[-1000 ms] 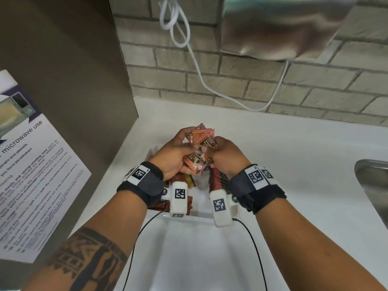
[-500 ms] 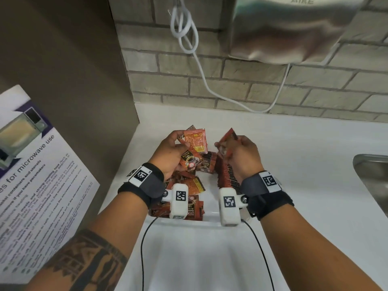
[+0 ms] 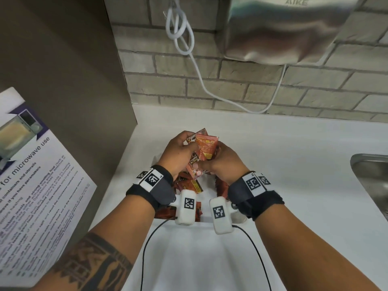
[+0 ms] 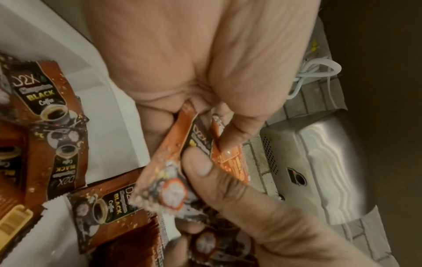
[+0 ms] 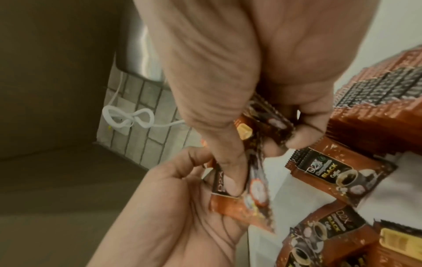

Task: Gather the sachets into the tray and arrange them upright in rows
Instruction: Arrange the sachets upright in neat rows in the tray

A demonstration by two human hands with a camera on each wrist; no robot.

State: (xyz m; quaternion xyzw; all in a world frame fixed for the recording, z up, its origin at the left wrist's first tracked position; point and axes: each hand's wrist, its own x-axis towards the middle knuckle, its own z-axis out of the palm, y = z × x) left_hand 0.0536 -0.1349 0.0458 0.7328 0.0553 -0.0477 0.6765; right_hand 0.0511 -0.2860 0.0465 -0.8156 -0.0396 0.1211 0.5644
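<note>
Beneath both wrists, tray mostly hidden.

Both wrists wear black bands with square black-and-white tags. A white box with a black cable hangs under each. The left forearm has a dark tattoo.

Orange-brown foil coffee sachets, printed "BLACK Coffee", are bunched and held above the white plastic tray. Loose sachets lie flat inside it; an upright row of sachets stands alongside.
</note>
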